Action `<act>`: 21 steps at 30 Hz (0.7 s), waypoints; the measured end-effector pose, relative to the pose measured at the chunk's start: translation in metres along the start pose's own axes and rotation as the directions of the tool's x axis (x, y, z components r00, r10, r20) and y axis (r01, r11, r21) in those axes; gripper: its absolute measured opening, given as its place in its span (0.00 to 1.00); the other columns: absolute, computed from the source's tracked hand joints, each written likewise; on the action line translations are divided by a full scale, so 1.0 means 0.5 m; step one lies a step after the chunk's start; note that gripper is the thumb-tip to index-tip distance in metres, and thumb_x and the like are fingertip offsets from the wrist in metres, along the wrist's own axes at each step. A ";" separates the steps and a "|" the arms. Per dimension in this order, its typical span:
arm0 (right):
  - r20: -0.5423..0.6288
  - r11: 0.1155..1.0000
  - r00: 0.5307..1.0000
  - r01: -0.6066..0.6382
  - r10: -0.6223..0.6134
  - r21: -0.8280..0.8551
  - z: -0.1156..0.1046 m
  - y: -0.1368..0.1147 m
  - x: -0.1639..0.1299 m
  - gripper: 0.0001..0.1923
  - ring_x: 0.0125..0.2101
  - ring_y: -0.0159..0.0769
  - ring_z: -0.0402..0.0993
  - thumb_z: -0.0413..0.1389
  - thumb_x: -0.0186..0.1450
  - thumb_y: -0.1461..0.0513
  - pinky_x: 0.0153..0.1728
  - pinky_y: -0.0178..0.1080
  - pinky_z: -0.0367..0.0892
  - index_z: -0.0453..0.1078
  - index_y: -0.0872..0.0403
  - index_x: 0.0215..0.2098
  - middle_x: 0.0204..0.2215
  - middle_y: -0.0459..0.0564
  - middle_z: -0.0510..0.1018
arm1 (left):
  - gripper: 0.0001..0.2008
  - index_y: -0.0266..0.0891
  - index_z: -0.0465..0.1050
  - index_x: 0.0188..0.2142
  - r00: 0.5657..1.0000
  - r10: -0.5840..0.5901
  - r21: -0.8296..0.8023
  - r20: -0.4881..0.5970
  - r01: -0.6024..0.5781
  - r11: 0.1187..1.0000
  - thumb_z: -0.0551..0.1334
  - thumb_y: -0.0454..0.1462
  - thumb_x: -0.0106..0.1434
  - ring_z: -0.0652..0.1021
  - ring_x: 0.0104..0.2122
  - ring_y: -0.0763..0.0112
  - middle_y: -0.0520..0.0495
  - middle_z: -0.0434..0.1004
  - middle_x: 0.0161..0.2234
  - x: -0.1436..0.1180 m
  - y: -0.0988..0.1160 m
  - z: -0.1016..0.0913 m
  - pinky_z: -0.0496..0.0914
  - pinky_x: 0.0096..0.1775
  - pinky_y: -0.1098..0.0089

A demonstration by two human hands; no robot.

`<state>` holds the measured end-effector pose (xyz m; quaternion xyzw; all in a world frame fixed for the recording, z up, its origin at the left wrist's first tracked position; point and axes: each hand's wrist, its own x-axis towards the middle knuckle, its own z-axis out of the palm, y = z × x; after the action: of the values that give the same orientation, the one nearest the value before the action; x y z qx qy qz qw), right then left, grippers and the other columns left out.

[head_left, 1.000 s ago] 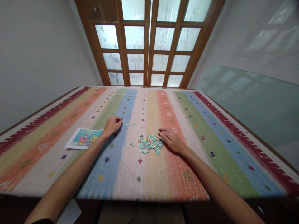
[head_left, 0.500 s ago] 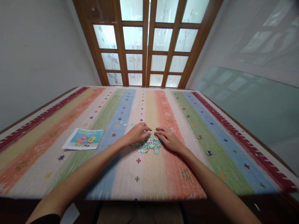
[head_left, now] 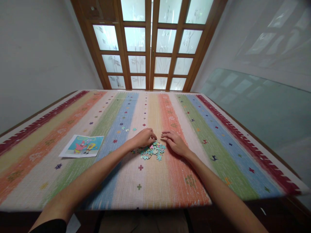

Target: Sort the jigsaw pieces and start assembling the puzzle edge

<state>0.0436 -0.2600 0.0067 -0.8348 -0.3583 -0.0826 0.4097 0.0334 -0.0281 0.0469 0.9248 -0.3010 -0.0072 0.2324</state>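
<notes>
A small heap of jigsaw puzzle pieces (head_left: 153,150), mostly turquoise with some pink and yellow, lies on the striped tablecloth (head_left: 155,181) in front of me. Over the far left side of the heap is my left hand (head_left: 143,137), its fingers curled and pressed together; whether a piece is between them is hidden. My right hand (head_left: 175,143) rests at the heap's right edge, fingers stretched out and slightly apart, with nothing visible in them. A few loose puzzle pieces (head_left: 127,130) lie apart from the heap, beyond my left hand.
To the left lies a picture sheet (head_left: 82,146) showing a pink starfish and a yellow sponge cartoon figure. Wooden doors with frosted panes (head_left: 150,55) stand beyond the table. A glass panel (head_left: 255,106) leans by the right wall.
The view has turned slightly right. My left fingers have curled in closer over the heap, and my right hand has drawn a little to the right, widening the gap between the hands.
</notes>
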 end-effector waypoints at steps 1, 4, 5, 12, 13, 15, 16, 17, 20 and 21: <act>-0.003 1.000 1.000 -0.005 0.005 -0.002 -0.002 0.000 0.000 0.12 0.51 0.45 0.73 0.52 0.70 0.65 0.55 0.51 0.65 0.79 0.52 0.40 0.49 0.56 0.79 | 0.09 0.39 0.84 0.38 1.000 -0.001 -0.005 -0.009 0.001 1.000 0.63 0.33 0.60 0.77 0.33 0.66 0.44 0.79 0.33 0.001 0.000 -0.001 0.70 0.39 0.66; -0.022 1.000 1.000 -0.017 0.017 -0.008 -0.008 -0.002 -0.001 0.11 0.51 0.45 0.73 0.53 0.70 0.64 0.55 0.52 0.65 0.79 0.52 0.40 0.48 0.55 0.79 | 0.05 0.38 0.81 0.33 0.999 -0.039 -0.088 -0.019 0.037 0.995 0.65 0.34 0.59 0.77 0.31 0.68 0.46 0.80 0.30 0.002 -0.005 -0.010 0.70 0.36 0.68; -0.028 1.000 0.999 -0.018 0.017 -0.011 -0.009 -0.002 -0.001 0.11 0.51 0.45 0.73 0.53 0.70 0.63 0.55 0.52 0.65 0.79 0.52 0.41 0.48 0.55 0.79 | 0.05 0.38 0.80 0.32 0.998 -0.064 -0.141 -0.027 0.060 0.988 0.64 0.34 0.59 0.77 0.29 0.69 0.47 0.80 0.29 0.000 -0.008 -0.017 0.69 0.35 0.69; -0.009 1.000 1.000 -0.005 0.005 -0.010 -0.011 -0.007 -0.002 0.11 0.51 0.46 0.73 0.53 0.70 0.62 0.55 0.53 0.65 0.78 0.52 0.43 0.49 0.56 0.78 | 0.07 0.39 0.79 0.34 0.898 -0.341 -0.394 -0.277 0.218 0.893 0.64 0.40 0.61 0.78 0.32 0.68 0.46 0.83 0.33 -0.053 -0.091 -0.116 0.71 0.37 0.69; 0.005 1.000 1.000 0.000 0.000 -0.004 -0.011 -0.008 -0.001 0.11 0.50 0.46 0.73 0.53 0.70 0.62 0.55 0.53 0.66 0.77 0.52 0.44 0.49 0.56 0.77 | 0.07 0.39 0.79 0.33 0.870 -0.387 -0.384 -0.305 0.260 0.886 0.64 0.40 0.60 0.78 0.32 0.67 0.46 0.83 0.33 -0.065 -0.108 -0.129 0.71 0.37 0.68; 0.044 1.000 0.999 0.010 -0.011 0.012 -0.014 -0.010 -0.001 0.11 0.49 0.45 0.73 0.53 0.68 0.63 0.54 0.52 0.67 0.77 0.52 0.44 0.48 0.56 0.76 | 0.07 0.40 0.79 0.31 0.814 -0.455 -0.339 -0.362 0.340 0.877 0.65 0.40 0.58 0.78 0.34 0.65 0.46 0.83 0.33 -0.088 -0.143 -0.149 0.71 0.39 0.67; 0.069 1.000 0.998 0.011 -0.012 0.020 -0.016 -0.011 -0.001 0.11 0.48 0.44 0.73 0.54 0.68 0.63 0.52 0.51 0.68 0.77 0.53 0.44 0.46 0.56 0.76 | 0.06 0.41 0.80 0.30 0.787 -0.483 -0.320 -0.384 0.377 0.869 0.65 0.40 0.57 0.78 0.35 0.64 0.45 0.83 0.33 -0.098 -0.158 -0.153 0.71 0.40 0.66; 0.095 1.000 0.995 0.008 -0.010 0.029 -0.019 -0.012 -0.001 0.10 0.46 0.44 0.73 0.54 0.67 0.63 0.50 0.49 0.69 0.77 0.53 0.43 0.45 0.56 0.75 | 0.05 0.41 0.79 0.29 0.764 -0.511 -0.310 -0.395 0.413 0.856 0.66 0.40 0.56 0.78 0.35 0.63 0.45 0.82 0.32 -0.106 -0.172 -0.155 0.71 0.39 0.66; 0.174 0.999 0.985 -0.014 0.005 0.051 -0.028 -0.015 -0.003 0.08 0.40 0.41 0.73 0.57 0.65 0.62 0.43 0.45 0.71 0.77 0.53 0.40 0.41 0.54 0.74 | 0.04 0.42 0.79 0.27 0.715 -0.593 -0.292 -0.369 0.517 0.805 0.66 0.39 0.55 0.78 0.34 0.62 0.46 0.81 0.28 -0.119 -0.203 -0.149 0.70 0.37 0.66; 0.190 0.998 0.982 -0.021 0.010 0.056 -0.030 -0.016 -0.003 0.07 0.38 0.40 0.72 0.57 0.65 0.61 0.42 0.45 0.71 0.77 0.53 0.39 0.40 0.53 0.73 | 0.04 0.42 0.79 0.26 0.704 -0.614 -0.286 -0.358 0.543 0.790 0.67 0.39 0.54 0.78 0.34 0.62 0.46 0.80 0.27 -0.120 -0.209 -0.145 0.70 0.36 0.66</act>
<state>0.0393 -0.2687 0.0210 -0.8295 -0.3914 0.0109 0.3982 0.0535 0.1107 0.0588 0.9281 0.0660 0.1013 0.3521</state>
